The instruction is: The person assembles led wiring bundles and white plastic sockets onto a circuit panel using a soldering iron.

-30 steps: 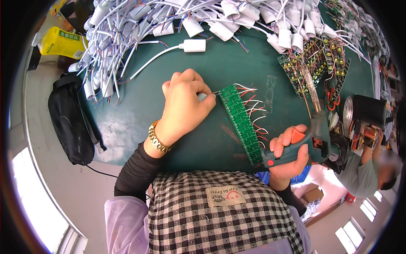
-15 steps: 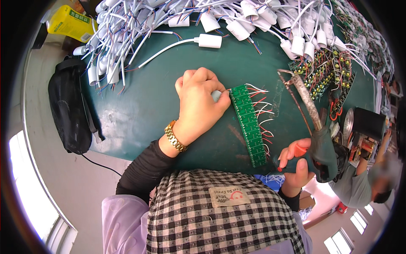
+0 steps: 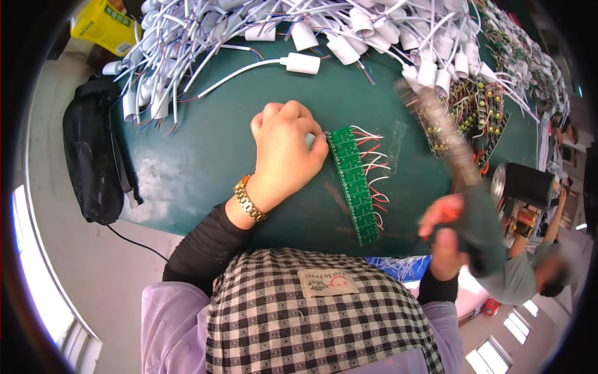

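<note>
Nearest is a black-and-white checked cloth apron point(image 3: 268, 305). Just past its right side, the right hand point(image 3: 446, 255), blurred, has its grip closed around a dark green, pistol-shaped soldering tool point(image 3: 484, 234) with a red trigger and long metal nose. A long green circuit-board strip point(image 3: 353, 187), red and white wires along its right edge, lies on the green desk point(image 3: 199, 149) between the hands. At its far end, the left hand point(image 3: 286, 159) keeps a narrow grip on a small pale object point(image 3: 309, 141), mostly hidden. Farther off are heaped white plastic cylindrical sockets point(image 3: 362, 22) with cables.
</note>
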`<state>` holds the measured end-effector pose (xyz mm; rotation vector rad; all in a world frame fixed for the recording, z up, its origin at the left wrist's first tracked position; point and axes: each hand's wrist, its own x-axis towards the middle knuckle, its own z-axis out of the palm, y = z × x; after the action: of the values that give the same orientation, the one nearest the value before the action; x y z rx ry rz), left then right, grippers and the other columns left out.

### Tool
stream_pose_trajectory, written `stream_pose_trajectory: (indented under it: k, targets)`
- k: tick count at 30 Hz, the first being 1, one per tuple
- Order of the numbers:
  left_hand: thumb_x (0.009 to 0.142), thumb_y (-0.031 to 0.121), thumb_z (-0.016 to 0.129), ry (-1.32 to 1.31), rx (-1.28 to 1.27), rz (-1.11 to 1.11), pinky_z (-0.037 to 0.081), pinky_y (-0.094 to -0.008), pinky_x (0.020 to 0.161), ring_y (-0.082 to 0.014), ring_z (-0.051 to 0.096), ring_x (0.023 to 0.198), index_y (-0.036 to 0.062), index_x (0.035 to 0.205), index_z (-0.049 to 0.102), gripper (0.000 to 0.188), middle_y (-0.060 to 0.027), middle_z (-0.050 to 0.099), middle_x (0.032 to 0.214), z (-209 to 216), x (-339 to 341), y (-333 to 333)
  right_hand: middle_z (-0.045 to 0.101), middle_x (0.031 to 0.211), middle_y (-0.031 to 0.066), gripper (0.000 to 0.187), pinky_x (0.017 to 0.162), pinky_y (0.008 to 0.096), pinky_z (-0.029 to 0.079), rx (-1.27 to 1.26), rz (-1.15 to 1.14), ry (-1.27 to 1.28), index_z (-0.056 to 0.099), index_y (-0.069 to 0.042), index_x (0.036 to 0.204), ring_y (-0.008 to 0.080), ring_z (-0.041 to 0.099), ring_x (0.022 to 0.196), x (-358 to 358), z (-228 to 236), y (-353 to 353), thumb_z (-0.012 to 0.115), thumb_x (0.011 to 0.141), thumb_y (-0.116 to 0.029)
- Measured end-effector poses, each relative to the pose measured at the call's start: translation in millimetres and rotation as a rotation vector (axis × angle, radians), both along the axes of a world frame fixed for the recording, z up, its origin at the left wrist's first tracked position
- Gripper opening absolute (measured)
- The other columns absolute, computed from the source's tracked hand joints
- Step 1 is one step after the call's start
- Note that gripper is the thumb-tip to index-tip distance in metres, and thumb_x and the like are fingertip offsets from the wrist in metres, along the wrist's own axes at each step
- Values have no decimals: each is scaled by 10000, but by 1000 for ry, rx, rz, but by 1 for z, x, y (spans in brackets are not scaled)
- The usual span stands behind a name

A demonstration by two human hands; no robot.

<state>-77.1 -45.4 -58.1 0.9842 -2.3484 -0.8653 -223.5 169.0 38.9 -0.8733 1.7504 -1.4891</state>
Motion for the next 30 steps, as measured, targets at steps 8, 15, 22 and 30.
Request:
stream_pose_trajectory:
  k: [8, 15, 22, 30]
  targets:
    - [662, 106, 682, -7, 22, -31, 298, -379, 884, -211, 471, 909, 97, 675, 659, 27, 17, 560, 859, 5, -3, -1, 618, 793, 61, 147, 575, 237, 506, 109, 1, -29, 611, 10, 918, 113, 603, 636, 26, -45, 9, 615, 775, -24]
    - [637, 111, 694, -8, 44, -17, 296, -375, 882, -205, 474, 905, 106, 655, 657, 41, 24, 558, 846, 5, -5, -3, 638, 749, 58, 107, 576, 239, 510, 252, 45, 4, 636, -9, 856, 121, 624, 624, 22, -47, 10, 619, 751, -17]
    - [610, 98, 697, -13, 24, -5, 301, -372, 871, -207, 481, 892, 112, 637, 644, 61, 32, 559, 836, 4, -5, -2, 649, 725, 52, 86, 576, 253, 513, 291, 58, 108, 649, -33, 819, 143, 637, 622, 22, -51, 10, 633, 734, -39]
    - [596, 84, 695, -1, 2, 5, 306, -367, 847, -203, 483, 867, 118, 629, 640, 72, 36, 558, 825, 4, -6, -1, 648, 721, 56, 84, 586, 266, 515, 294, 61, 105, 649, -38, 804, 171, 636, 619, 23, -47, 10, 644, 720, -40]
